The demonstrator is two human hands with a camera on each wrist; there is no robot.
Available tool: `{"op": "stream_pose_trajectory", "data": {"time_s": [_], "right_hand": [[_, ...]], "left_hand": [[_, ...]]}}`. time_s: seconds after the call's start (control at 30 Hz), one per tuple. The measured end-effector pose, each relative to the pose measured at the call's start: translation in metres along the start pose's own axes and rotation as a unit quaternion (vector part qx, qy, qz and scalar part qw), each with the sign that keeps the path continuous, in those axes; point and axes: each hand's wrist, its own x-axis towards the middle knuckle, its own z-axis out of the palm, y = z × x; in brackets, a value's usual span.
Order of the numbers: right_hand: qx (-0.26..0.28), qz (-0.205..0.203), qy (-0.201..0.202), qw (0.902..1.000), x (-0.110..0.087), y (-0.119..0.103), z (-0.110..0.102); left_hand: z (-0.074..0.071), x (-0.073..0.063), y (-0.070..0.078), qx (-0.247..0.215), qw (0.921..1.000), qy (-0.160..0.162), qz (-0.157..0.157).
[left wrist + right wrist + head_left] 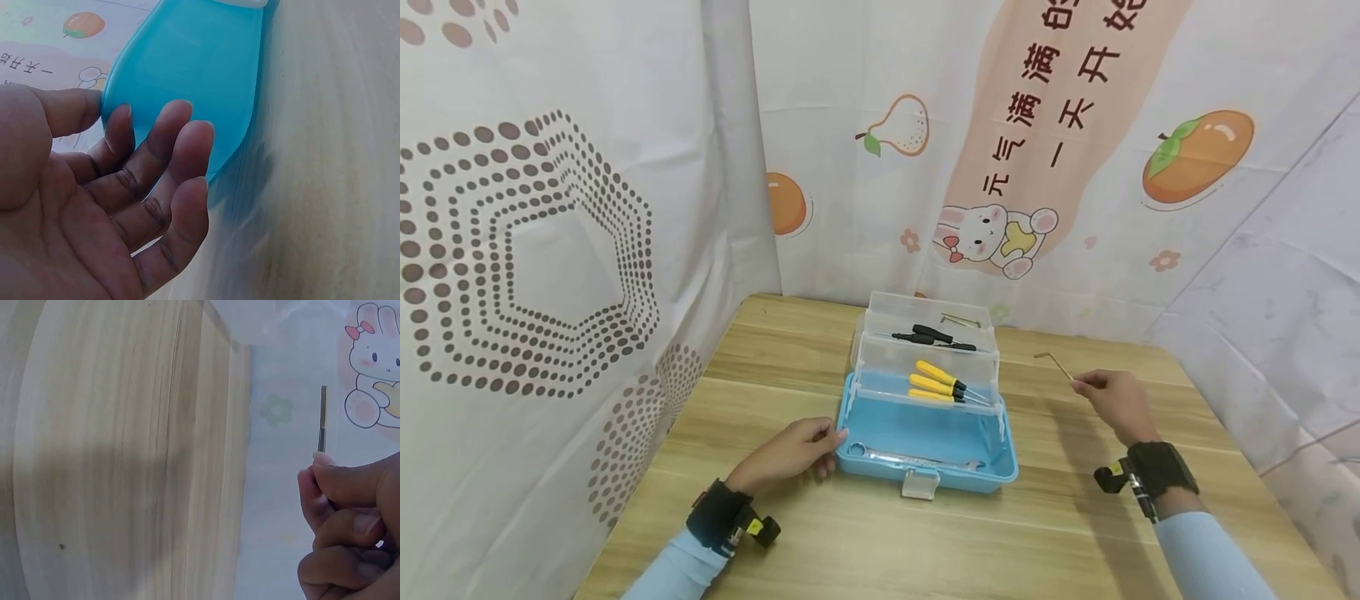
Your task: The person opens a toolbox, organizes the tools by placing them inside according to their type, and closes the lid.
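Observation:
A blue toolbox (925, 478) with its clear tiered trays raised stands on the wooden table. At its left end my left hand (793, 452) holds the rim, thumb over the edge and the other fingers loosely bent against the outer wall. Out to the right of the box, my right hand (1117, 404) pinches a thin brass-coloured hex key (1057, 365) between thumb and forefinger, above the table. Its L-shaped end points to the left; in the right wrist view the hex key (323, 415) sticks up from the fingertips.
In the box bottom lies a combination wrench (917, 458). The lower tray carries yellow-handled screwdrivers (934, 383), the upper one black-handled screwdrivers (925, 335) and more hex keys (961, 320). A white latch (920, 484) hangs at the front. Printed curtains (850, 217) close off the table's back and sides.

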Motion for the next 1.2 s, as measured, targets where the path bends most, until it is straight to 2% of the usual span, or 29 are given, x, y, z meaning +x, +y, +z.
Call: {"op": "stream_pose_trajectory", "data": {"time_s": [0.47, 0.67, 1.2], "right_hand": [[0.005, -0.011, 0.009, 0.9999, 0.009, -0.016, 0.003], [0.002, -0.015, 0.010, 0.9998, 0.011, -0.017, 0.005], [-0.004, -0.028, 0.029, 0.9992, 0.015, -0.027, 0.007]], "left_hand": [[-0.001, -0.001, 0.004, -0.018, 0.9998, -0.001, -0.003], [0.000, -0.001, 0.006, -0.011, 0.9999, 0.001, -0.002], [0.000, 0.001, 0.004, -0.022, 0.9997, -0.005, -0.007]]}}
